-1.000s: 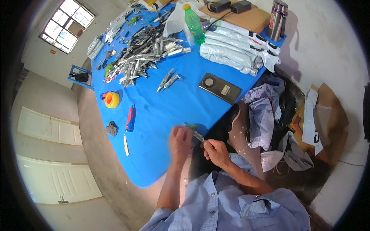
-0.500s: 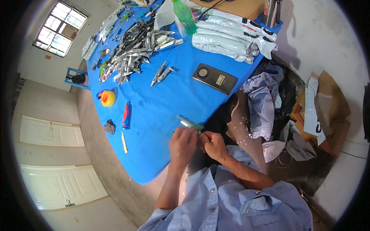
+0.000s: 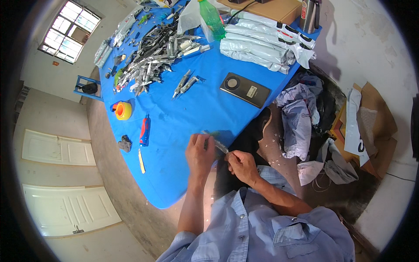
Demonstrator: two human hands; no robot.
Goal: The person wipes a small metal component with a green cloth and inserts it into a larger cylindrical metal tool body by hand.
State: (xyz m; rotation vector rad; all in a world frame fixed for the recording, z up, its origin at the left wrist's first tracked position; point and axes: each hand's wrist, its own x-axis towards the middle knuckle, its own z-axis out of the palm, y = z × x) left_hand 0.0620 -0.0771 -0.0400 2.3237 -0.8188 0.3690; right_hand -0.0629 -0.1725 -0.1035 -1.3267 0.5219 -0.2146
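Note:
Close to the table's near edge, my left hand (image 3: 200, 153) has its fingers curled, and part of what they hold is hidden behind them. My right hand (image 3: 242, 167) pinches the near end of a slim, shiny clear-plastic packet (image 3: 221, 146) that stretches between the two hands. A blurred greenish bit shows just beyond the left fingers; I cannot make out what it is. Two similar silvery wrapped pieces (image 3: 185, 84) lie farther up the blue tablecloth (image 3: 174, 174). Beyond them is a large heap of such slim pieces (image 3: 146, 72), some silver, some black.
Left of my hands lie a red-and-blue tool (image 3: 144, 131), a yellow strip (image 3: 141, 161), a grey lump (image 3: 125, 143) and a tape roll (image 3: 124, 111). A phone (image 3: 245, 90), stacked plastic mailers (image 3: 257, 46), a green bottle (image 3: 211, 19) and a steel flask (image 3: 309, 16) stand or lie beyond.
My left hand has shifted slightly left and away from the right hand, which stays almost in place. More of the clear packet now shows between them.

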